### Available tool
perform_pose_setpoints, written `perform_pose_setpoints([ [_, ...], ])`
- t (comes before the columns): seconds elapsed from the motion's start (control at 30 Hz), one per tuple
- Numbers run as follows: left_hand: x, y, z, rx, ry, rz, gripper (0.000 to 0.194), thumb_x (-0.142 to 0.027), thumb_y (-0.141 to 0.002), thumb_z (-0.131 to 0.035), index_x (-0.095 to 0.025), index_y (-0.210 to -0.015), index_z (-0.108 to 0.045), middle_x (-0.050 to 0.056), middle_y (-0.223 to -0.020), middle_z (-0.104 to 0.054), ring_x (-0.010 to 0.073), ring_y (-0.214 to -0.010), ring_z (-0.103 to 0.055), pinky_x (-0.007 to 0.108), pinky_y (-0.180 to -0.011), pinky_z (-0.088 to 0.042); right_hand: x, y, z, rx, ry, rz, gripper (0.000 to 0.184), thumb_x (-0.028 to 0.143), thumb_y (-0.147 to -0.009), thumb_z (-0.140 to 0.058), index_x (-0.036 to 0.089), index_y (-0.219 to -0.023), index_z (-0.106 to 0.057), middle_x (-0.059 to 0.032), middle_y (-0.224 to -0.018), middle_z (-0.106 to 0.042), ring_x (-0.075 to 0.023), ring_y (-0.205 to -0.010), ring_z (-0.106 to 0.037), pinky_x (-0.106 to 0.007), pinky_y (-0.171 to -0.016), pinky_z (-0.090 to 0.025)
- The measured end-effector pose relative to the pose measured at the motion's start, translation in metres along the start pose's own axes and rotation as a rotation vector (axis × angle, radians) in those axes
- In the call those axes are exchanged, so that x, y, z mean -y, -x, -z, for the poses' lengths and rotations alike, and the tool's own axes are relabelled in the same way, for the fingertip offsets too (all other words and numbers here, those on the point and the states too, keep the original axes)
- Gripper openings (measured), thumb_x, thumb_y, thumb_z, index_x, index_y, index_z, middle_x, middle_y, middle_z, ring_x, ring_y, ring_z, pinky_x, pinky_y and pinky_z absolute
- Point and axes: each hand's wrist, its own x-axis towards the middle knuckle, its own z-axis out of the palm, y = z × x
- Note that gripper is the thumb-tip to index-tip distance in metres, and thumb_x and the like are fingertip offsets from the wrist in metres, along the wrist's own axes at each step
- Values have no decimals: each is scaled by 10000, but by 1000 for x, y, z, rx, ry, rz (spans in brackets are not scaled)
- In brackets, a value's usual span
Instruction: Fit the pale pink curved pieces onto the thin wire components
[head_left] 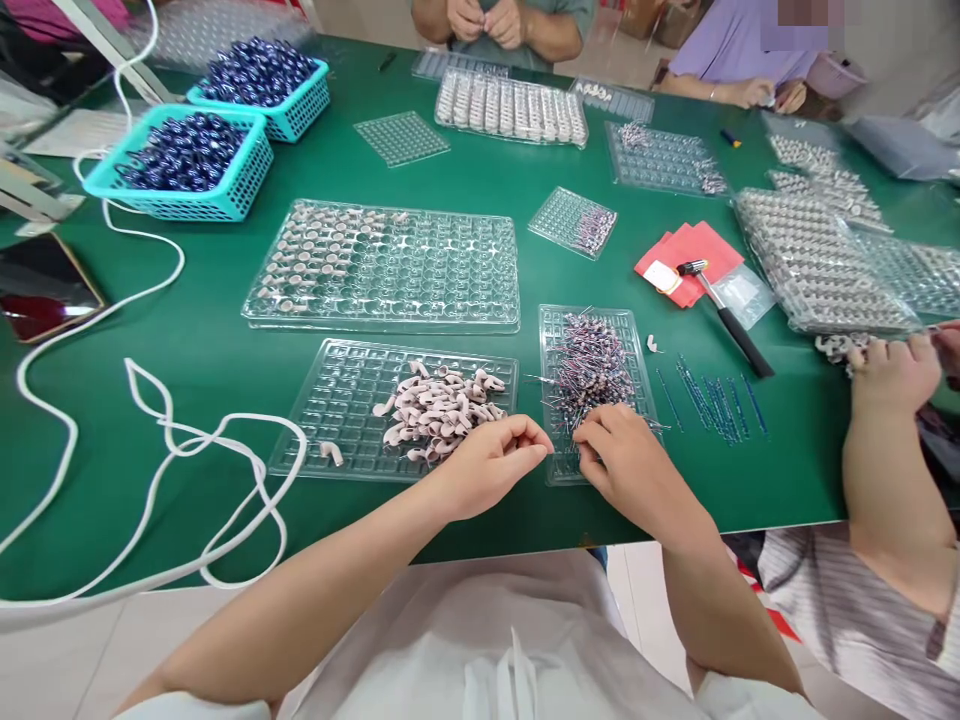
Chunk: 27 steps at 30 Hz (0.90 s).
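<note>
My left hand (499, 465) is closed in a pinch between two clear plastic trays; whatever its fingertips hold is too small to make out. My right hand (626, 455) reaches with curled fingers into the near edge of a heap of small electronic parts with thin wire leads (592, 360). Its fingertips are partly hidden among the leads. The heap lies on a clear tray (551, 325). Left of it, pale curved plastic earphone shells (442, 410) are piled on another clear tray (337, 380), with one loose shell (330, 453) apart.
A larger tray (435, 265) behind holds shells in its left pockets. A hammer (727, 320), red packets (690, 255) and blue thin strips (709, 400) lie right. Turquoise baskets (247, 180) hold dark blue shiny pieces. White cable (217, 430) loops left. A co-worker's hand (896, 370) is at right.
</note>
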Motion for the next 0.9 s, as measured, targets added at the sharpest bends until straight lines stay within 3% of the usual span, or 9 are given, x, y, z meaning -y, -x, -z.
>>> perform_pose_setpoints([
  [0.13,0,0,-1,-12,5,-23,139,-298,-847,-563,-178,-860,-631,-28,-686,-509,119,-593,-414,238,-553,-342,-1,2,-2,-63,-8,-44,159,126,-944,-507,187,-963,-653,-76,-907,-611,-223,-849,-529,-357,-741,-415],
  [0.27,1,0,-1,-22,3,-26,133,-298,-856,-560,-183,-865,-626,-30,-688,-513,115,-573,-404,233,-528,-339,2,-4,-6,-46,58,-21,132,171,-944,-547,183,-1015,-658,-87,-925,-613,-232,-851,-522,-360,-740,-392],
  [0.5,3,0,-1,-30,11,-30,136,-304,-866,-559,-180,-879,-613,-34,-708,-509,111,-578,-406,235,-536,-341,0,-15,-14,-97,102,4,199,176,-979,-500,190,-878,-670,-76,-870,-636,-218,-827,-517,-358,-739,-360],
  [0.7,7,-1,-3,-72,-52,-86,197,-283,-865,-569,-181,-1020,-636,-53,-695,-425,123,-619,-429,256,-628,-383,2,-3,-1,-206,-393,-208,164,268,-995,-506,217,-921,-643,-46,-915,-658,-190,-874,-595,-332,-802,-450],
  [0.8,7,1,-4,-78,-116,-120,250,-278,-865,-588,-175,-1084,-652,-54,-691,-411,123,-617,-408,260,-629,-366,7,7,4,-194,-665,-360,191,346,-985,-527,231,-902,-654,-34,-930,-668,-181,-857,-619,-304,-754,-473],
  [0.9,6,2,-6,-73,-189,-162,299,-302,-856,-636,-181,-1125,-682,-51,-691,-408,125,-621,-403,258,-616,-347,14,15,3,-157,-875,-407,216,389,-974,-544,231,-891,-666,-38,-920,-660,-183,-858,-614,-295,-745,-476],
])
